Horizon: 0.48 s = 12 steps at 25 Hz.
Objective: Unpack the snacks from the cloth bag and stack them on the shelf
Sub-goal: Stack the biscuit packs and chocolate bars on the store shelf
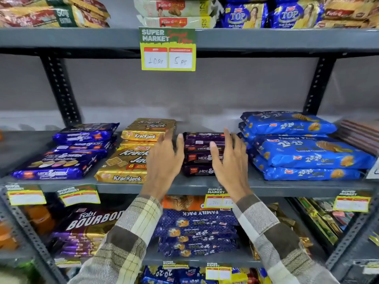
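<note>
Head view, spread hands (164,160) flanking Hide&Seek stack (202,154)

The open left hand (164,158) covers the right end of the front gold foil Krackjack biscuit pack (123,165), cutting its lettering short. The open right hand (230,160) hides the right ends of the stacked dark purple Hide & Seek biscuit packs (200,154), so each name reads only in part. Whether either hand's fingers touch those packs cannot be told. The handwritten prices on the small yellow-edged shelf tag (218,198) are partly behind the right wrist. At the right edge, a brown striped flat pack (363,134) is cut off. The orange packs (41,218) at lower left are too blurred to read.
</note>
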Each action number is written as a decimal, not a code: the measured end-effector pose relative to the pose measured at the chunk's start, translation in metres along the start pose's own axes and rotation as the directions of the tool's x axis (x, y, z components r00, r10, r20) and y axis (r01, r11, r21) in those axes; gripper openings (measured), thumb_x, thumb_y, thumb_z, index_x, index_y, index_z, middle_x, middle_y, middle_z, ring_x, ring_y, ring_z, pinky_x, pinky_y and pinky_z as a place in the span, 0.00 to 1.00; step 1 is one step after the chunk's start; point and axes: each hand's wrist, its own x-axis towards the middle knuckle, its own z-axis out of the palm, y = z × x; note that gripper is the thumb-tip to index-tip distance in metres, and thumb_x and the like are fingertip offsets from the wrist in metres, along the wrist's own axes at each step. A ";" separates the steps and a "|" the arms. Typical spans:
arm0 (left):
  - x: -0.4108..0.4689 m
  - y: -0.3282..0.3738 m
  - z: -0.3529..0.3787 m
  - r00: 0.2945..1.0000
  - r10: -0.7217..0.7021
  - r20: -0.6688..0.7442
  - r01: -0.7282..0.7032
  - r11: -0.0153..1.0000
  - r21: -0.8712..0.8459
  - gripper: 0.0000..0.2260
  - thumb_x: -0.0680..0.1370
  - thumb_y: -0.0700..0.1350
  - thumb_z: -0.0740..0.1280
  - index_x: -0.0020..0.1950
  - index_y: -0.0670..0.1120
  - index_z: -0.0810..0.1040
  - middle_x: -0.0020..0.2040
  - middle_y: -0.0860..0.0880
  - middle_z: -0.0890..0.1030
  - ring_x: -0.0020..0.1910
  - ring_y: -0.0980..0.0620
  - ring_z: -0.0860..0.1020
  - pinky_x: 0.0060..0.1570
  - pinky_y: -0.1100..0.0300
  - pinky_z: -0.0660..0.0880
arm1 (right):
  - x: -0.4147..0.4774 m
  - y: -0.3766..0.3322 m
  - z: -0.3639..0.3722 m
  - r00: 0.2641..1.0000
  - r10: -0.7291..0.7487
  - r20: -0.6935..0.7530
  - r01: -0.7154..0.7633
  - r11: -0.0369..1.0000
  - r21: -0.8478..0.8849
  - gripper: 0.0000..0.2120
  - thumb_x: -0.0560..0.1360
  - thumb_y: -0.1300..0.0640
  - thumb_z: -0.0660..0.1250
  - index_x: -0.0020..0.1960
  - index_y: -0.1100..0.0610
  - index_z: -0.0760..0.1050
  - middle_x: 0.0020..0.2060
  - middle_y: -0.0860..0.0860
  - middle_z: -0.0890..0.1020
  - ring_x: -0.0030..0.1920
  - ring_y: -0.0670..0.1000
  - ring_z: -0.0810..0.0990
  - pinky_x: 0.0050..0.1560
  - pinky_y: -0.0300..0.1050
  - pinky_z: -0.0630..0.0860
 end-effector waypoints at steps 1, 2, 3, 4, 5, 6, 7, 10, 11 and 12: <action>-0.004 -0.006 -0.005 0.999 0.017 -0.037 -0.013 0.995 0.100 0.26 0.83 0.60 0.49 0.72 0.45 0.69 0.66 0.41 0.78 0.55 0.52 0.82 0.50 0.59 0.80 | -0.001 -0.011 0.005 0.999 -0.030 0.019 0.029 0.998 0.048 0.31 0.80 0.36 0.49 0.79 0.49 0.56 0.77 0.54 0.62 0.78 0.56 0.58 0.72 0.61 0.65; -0.010 -0.017 -0.013 0.999 0.010 -0.052 0.000 0.981 0.192 0.28 0.83 0.61 0.48 0.78 0.45 0.60 0.77 0.43 0.65 0.73 0.47 0.70 0.69 0.53 0.71 | -0.006 -0.025 0.013 0.997 -0.064 0.042 0.060 0.994 0.094 0.31 0.80 0.36 0.49 0.79 0.48 0.54 0.79 0.52 0.59 0.80 0.53 0.54 0.74 0.62 0.62; -0.017 -0.026 -0.022 0.998 0.014 -0.057 0.001 0.968 0.252 0.30 0.83 0.61 0.47 0.80 0.45 0.54 0.81 0.45 0.54 0.80 0.49 0.55 0.77 0.52 0.57 | -0.010 -0.037 0.021 0.993 -0.103 0.054 0.096 0.988 0.121 0.30 0.81 0.36 0.48 0.80 0.46 0.52 0.81 0.50 0.54 0.81 0.51 0.49 0.74 0.62 0.59; -0.025 -0.038 -0.035 0.997 0.017 -0.070 0.005 0.954 0.300 0.31 0.83 0.62 0.47 0.81 0.45 0.50 0.82 0.47 0.48 0.81 0.51 0.46 0.79 0.53 0.48 | -0.016 -0.050 0.030 0.987 -0.150 0.060 0.141 0.980 0.139 0.31 0.81 0.36 0.48 0.80 0.45 0.50 0.81 0.48 0.51 0.82 0.50 0.46 0.75 0.61 0.58; -0.033 -0.050 -0.049 0.994 0.017 -0.108 0.023 0.933 0.358 0.32 0.83 0.62 0.47 0.81 0.45 0.48 0.82 0.47 0.46 0.81 0.52 0.43 0.79 0.53 0.45 | -0.023 -0.066 0.039 0.975 -0.213 0.061 0.202 0.967 0.155 0.31 0.81 0.36 0.48 0.81 0.45 0.49 0.82 0.48 0.48 0.82 0.50 0.44 0.75 0.60 0.57; -0.042 -0.066 -0.064 0.989 0.009 -0.150 0.055 0.906 0.420 0.32 0.83 0.62 0.48 0.81 0.44 0.48 0.82 0.47 0.47 0.81 0.51 0.44 0.80 0.52 0.46 | -0.033 -0.084 0.050 0.957 -0.283 0.057 0.269 0.947 0.176 0.31 0.81 0.37 0.48 0.81 0.46 0.48 0.82 0.48 0.46 0.82 0.51 0.43 0.75 0.58 0.58; -0.053 -0.083 -0.081 0.984 -0.004 -0.178 0.088 0.880 0.466 0.33 0.82 0.62 0.49 0.81 0.44 0.49 0.82 0.46 0.49 0.81 0.50 0.45 0.80 0.50 0.48 | -0.042 -0.104 0.061 0.940 -0.339 0.047 0.324 0.925 0.200 0.32 0.81 0.37 0.49 0.81 0.46 0.47 0.82 0.49 0.45 0.82 0.51 0.42 0.75 0.57 0.58; -0.096 -0.133 -0.136 0.967 -0.121 -0.224 0.231 0.789 0.570 0.33 0.82 0.62 0.52 0.81 0.44 0.52 0.82 0.46 0.51 0.81 0.49 0.48 0.79 0.48 0.52 | -0.080 -0.170 0.094 0.881 -0.473 0.024 0.440 0.837 0.324 0.33 0.81 0.37 0.51 0.81 0.46 0.46 0.82 0.49 0.45 0.82 0.51 0.43 0.74 0.54 0.58; -0.116 -0.151 -0.156 0.953 -0.178 -0.245 0.292 0.754 0.588 0.33 0.81 0.62 0.52 0.81 0.45 0.53 0.82 0.46 0.52 0.81 0.49 0.49 0.79 0.48 0.52 | -0.099 -0.194 0.107 0.856 -0.516 0.035 0.468 0.800 0.375 0.33 0.81 0.37 0.51 0.81 0.46 0.46 0.82 0.49 0.45 0.82 0.51 0.43 0.74 0.53 0.57; -0.138 -0.170 -0.177 0.934 -0.228 -0.275 0.352 0.716 0.603 0.33 0.81 0.63 0.52 0.80 0.45 0.54 0.82 0.46 0.53 0.81 0.49 0.50 0.79 0.49 0.53 | -0.121 -0.220 0.120 0.827 -0.559 0.053 0.488 0.763 0.424 0.33 0.81 0.37 0.51 0.81 0.47 0.46 0.82 0.49 0.45 0.82 0.51 0.43 0.74 0.51 0.56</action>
